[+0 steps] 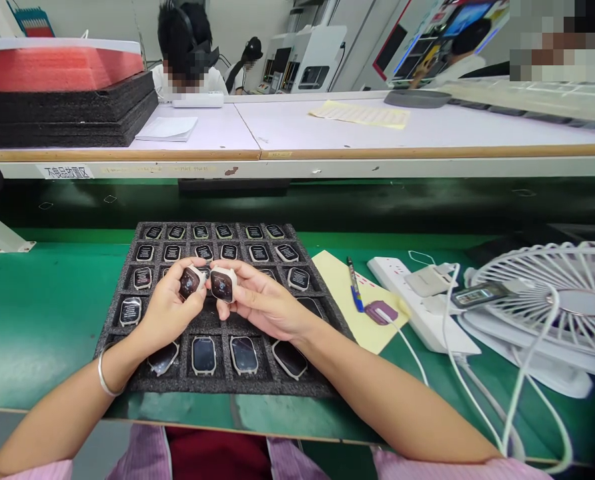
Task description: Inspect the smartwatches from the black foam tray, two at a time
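My left hand (170, 308) pinches a small white-cased smartwatch body (189, 282) with a dark screen. Beside it, my right hand (262, 303) grips a second watch body (223, 285) of the same kind. The two watches almost touch, held just above a black foam tray (127, 340) on the green bench. Many of the tray's pockets hold several more watch bodies, such as one (203, 354) in the front row. A silver bangle sits on my left wrist.
A yellow paper (337, 280) with a blue pen (354, 284) lies right of the tray. Further right are a white power strip (417, 320), white cables, and a white fan (562, 300). A raised white shelf (297, 143) carries stacked foam (62, 100). Other people sit behind it.
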A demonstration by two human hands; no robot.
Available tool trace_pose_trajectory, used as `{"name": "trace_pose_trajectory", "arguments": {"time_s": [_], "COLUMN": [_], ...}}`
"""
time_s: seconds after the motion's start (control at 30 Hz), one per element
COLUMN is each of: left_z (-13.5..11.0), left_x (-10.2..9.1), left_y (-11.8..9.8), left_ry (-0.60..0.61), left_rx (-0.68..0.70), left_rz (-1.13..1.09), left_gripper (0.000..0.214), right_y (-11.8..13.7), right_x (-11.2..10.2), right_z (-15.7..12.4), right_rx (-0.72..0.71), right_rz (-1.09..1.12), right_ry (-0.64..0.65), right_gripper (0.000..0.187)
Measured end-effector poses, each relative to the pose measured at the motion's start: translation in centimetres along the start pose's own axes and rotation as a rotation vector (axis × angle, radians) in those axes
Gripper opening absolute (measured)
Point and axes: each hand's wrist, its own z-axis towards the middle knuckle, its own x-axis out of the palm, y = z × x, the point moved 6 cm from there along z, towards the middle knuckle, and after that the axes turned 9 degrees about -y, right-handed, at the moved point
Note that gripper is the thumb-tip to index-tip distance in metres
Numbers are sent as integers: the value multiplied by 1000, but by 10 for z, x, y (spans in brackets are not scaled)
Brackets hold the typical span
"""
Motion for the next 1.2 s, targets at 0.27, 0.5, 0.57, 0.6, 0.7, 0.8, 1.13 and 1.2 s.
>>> {"name": "trace_pose_trajectory", "arguments": {"time_s": [0.27, 0.5, 0.57, 0.6, 0.7, 0.8, 1.13, 1.2], "left_z": [0, -1, -1, -1, -1, -1, -1, 0], "left_x": [1, 3, 3, 3, 3, 3, 2, 2], "left_y": [0, -1, -1, 0, 1, 2, 3, 6], "left_ry": [16, 44, 41, 42, 53, 67, 75, 66], "left_rx": [-9, -10, -17, -19, -21, -27, -77, -95], "left_rz": [-13, -26, -41, -46, -51, -61, -81, -89], "left_gripper": [42, 43, 45, 46, 45, 42, 43, 43], "right_y": [0, 1, 0, 0, -1, 0, -1, -1], "right_x": [-1, 0, -2, -2, -2, 0, -1, -1], "right_z": [1, -1, 1, 1, 1, 1, 1, 1], "right_rx": [-7, -6, -3, -4, -4, -1, 20, 21], "right_rz": [-2, 4, 2, 3, 14, 22, 21, 15], "right_ry": [-6, -15, -28, -30, -13, -3, -9, -22], "right_gripper": [43, 45, 46, 46, 44, 43, 46, 45]}}
